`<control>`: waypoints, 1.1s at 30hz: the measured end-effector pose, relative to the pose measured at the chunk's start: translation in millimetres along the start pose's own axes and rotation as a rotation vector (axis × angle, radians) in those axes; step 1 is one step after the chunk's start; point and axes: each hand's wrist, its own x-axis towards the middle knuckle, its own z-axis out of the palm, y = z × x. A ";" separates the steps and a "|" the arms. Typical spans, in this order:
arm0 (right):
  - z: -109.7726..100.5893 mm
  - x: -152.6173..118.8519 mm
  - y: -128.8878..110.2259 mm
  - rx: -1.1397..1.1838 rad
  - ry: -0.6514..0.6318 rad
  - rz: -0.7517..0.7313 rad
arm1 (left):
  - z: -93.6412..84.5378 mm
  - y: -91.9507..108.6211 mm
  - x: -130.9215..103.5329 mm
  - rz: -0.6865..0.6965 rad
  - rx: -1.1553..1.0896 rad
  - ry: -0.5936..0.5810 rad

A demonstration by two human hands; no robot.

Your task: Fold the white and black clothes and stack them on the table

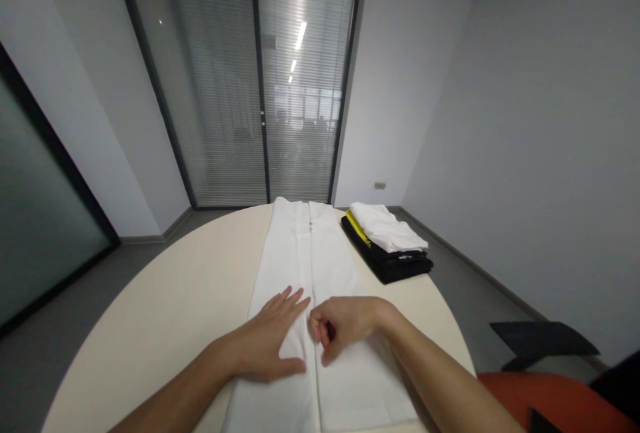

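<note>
A long white garment (pixel 333 266), which looks like trousers, lies flat along the round table, with a line running lengthwise down its middle. Small dark fastener-like spots show near its far end. My left hand (pixel 273 340) rests open on its left half, fingers spread and thumb pointing to the middle line. Beside it, my right hand (pixel 345 326) is curled at the middle line, its knuckles close to the left fingertips. Whether its bent fingers pinch any cloth is hidden.
A folded stack with a white cloth (pixel 387 226) on top, a yellow piece (pixel 358 228) and black cloth (pixel 395 270) below sits at the table's (pixel 185 300) right edge. An orange-seated chair (pixel 555 400) stands at right. Beyond the table is a glass partition with blinds (pixel 220 86).
</note>
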 end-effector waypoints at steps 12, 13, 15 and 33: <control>28.2 16.5 -26.9 0.255 -0.591 0.197 | -30.7 17.4 -28.0 0.156 -0.162 -0.152; 35.1 22.5 -27.3 0.269 -0.675 0.224 | -32.4 16.3 -28.5 0.178 -0.204 -0.137; 46.1 30.8 -27.7 0.256 -0.781 0.259 | -31.4 11.8 -24.1 0.171 -0.276 -0.080; -45.9 39.8 38.2 -0.280 1.035 0.443 | -11.7 -18.1 9.9 0.070 0.184 0.319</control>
